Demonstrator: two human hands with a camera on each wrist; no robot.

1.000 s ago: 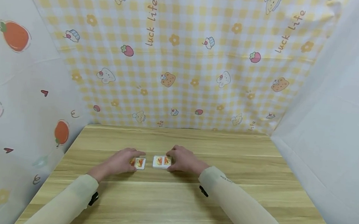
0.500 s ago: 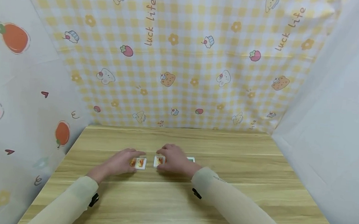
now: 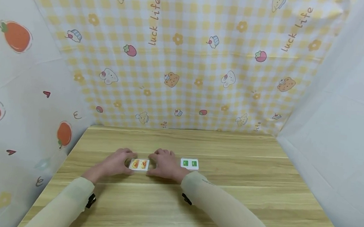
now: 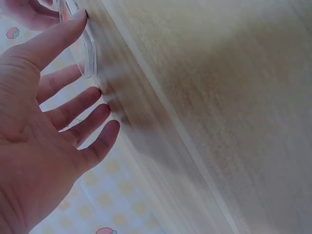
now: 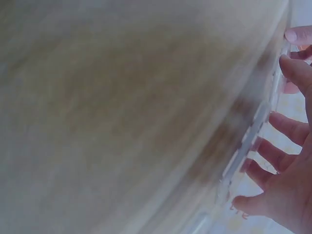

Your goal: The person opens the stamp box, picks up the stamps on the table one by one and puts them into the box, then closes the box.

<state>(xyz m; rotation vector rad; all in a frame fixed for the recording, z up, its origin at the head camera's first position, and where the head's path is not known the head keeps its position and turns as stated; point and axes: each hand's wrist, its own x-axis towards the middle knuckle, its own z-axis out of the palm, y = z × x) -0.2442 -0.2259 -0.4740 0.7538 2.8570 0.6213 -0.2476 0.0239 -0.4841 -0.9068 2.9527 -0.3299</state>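
A flat, clear-edged picture tile (image 3: 139,164) with two orange-red food pictures lies on the wooden table between my hands. My left hand (image 3: 112,163) holds its left end, thumb on the near edge and forefinger on the far edge; the other fingers extend loosely in the left wrist view. From the opposite side my right hand (image 3: 166,166) has thumb and forefinger at the tile's right end. In the right wrist view a clear plastic edge (image 5: 251,141) runs beneath the right fingers; its top face is hidden. A second picture tile (image 3: 189,164), with two green squares, lies just right of that hand.
The wooden table (image 3: 245,168) extends around both hands. A yellow checked cloth (image 3: 198,65) hangs along its back edge. White sheets (image 3: 339,115) stand at both sides. Beige sleeves (image 3: 226,206) cover the forearms, with black pieces at the wrists.
My right hand has moved left, from the neighbouring food-picture tile to the left one, uncovering the green-square tile. My left hand has shifted slightly left, showing more of its tile.
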